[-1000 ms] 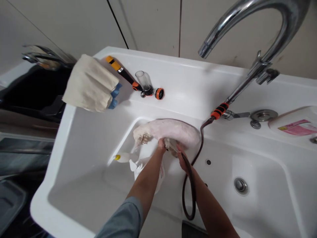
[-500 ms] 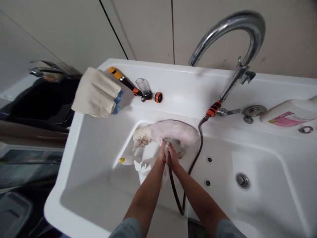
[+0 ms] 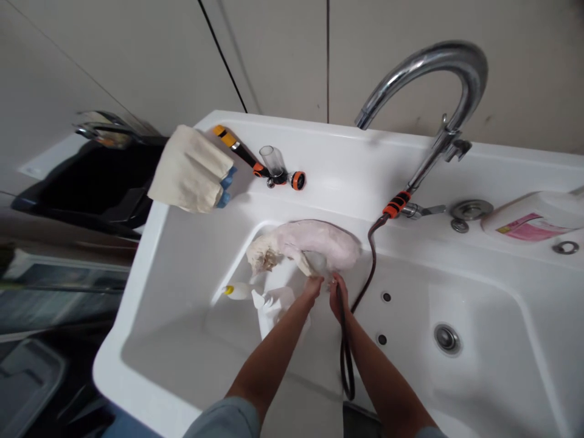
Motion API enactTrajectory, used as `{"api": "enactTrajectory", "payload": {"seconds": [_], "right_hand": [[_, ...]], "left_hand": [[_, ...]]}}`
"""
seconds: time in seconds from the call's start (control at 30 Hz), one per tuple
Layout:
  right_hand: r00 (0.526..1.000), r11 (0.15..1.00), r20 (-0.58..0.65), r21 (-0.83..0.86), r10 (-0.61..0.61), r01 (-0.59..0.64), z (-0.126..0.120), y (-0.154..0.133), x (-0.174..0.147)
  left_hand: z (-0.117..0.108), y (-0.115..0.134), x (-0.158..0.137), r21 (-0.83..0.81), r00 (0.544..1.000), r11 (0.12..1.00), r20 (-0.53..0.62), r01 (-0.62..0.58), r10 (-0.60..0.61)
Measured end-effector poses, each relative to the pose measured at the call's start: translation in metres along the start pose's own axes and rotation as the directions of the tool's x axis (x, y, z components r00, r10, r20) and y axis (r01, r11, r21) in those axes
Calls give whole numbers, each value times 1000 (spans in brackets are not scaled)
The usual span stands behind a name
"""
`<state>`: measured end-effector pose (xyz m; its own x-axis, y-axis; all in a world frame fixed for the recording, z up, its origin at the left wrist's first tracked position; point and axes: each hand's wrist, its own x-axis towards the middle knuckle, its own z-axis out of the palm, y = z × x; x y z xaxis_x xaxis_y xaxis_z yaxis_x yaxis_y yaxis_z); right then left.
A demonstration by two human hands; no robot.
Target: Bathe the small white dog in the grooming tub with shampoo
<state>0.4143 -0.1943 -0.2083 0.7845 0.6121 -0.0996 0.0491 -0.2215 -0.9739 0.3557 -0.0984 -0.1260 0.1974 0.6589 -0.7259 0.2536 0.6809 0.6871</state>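
Note:
A cat (image 3: 319,237) with a bare-looking, pale pink trunk and a cream-furred head lies on its side in the white sink (image 3: 150,292). My left hand (image 3: 314,287) is closed around the lower end of its outstretched front leg. Just to the right, my right hand (image 3: 338,295) grips a dark brown hose (image 3: 373,255) near its end, close to the cat's belly. The hose loops down past my wrist and runs up to the faucet. Left of my left forearm are a white pump bottle (image 3: 271,310) and a bottle with a yellow cap (image 3: 239,292).
A chrome faucet (image 3: 474,67) arches over the back ledge. On that ledge lie an orange-and-black spray nozzle (image 3: 249,159) and a white bottle with a pink label (image 3: 529,222). Cream cloth (image 3: 191,170) drapes the left corner. A drain (image 3: 447,338) is at right.
My hands have parted and moved toward me. My left hand now holds the cat's front leg stretched out, while my right has shifted right with the hose.

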Motion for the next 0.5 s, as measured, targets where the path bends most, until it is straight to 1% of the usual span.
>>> {"api": "enactTrajectory", "payload": {"seconds": [0.03,0.07,0.1,0.13,0.17,0.2,0.23,0.27,0.3,0.37,0.4,0.43,0.5], "right_hand": [[1000,1000,-17,3,10,-10,-7,2,1],[1000,1000,-21,2,20,-20,-14,3,2],[999,999,-27,-1,32,-32,-20,3,3],[998,999,-33,-6,45,-46,-27,3,4],[998,998,-34,-8,57,-57,-33,2,5],[998,998,-22,-7,66,-66,-37,1,6],[998,997,4,-7,71,-71,-41,-2,7],[997,997,35,-9,73,-73,-45,-6,7],[995,997,66,-13,74,-73,-48,-11,7],[993,998,105,-25,63,-60,-53,-23,2],[992,998,113,-32,50,-47,-56,-28,-2],[992,999,118,-37,35,-31,-60,-33,-7],[993,999,122,-43,2,3,-67,-40,-18]], "left_hand": [[-10,3,-10,112,995,990,-28,-91,95],[-24,5,-21,245,973,947,-41,-209,226],[-39,5,-34,384,926,859,-31,-337,377],[-57,3,-48,502,862,746,-3,-437,507],[-74,-1,-62,611,807,636,6,-470,591],[-91,-8,-75,704,767,544,1,-456,642],[-105,-15,-87,777,744,466,5,-423,668],[-116,-24,-98,834,739,396,21,-384,673],[-123,-32,-107,877,748,337,37,-342,662],[-128,-45,-122,931,794,251,62,-265,605],[-128,-48,-127,946,821,231,59,-228,568],[-125,-48,-131,955,847,228,45,-192,529],[-120,-42,-137,956,890,262,0,-134,456]]}}
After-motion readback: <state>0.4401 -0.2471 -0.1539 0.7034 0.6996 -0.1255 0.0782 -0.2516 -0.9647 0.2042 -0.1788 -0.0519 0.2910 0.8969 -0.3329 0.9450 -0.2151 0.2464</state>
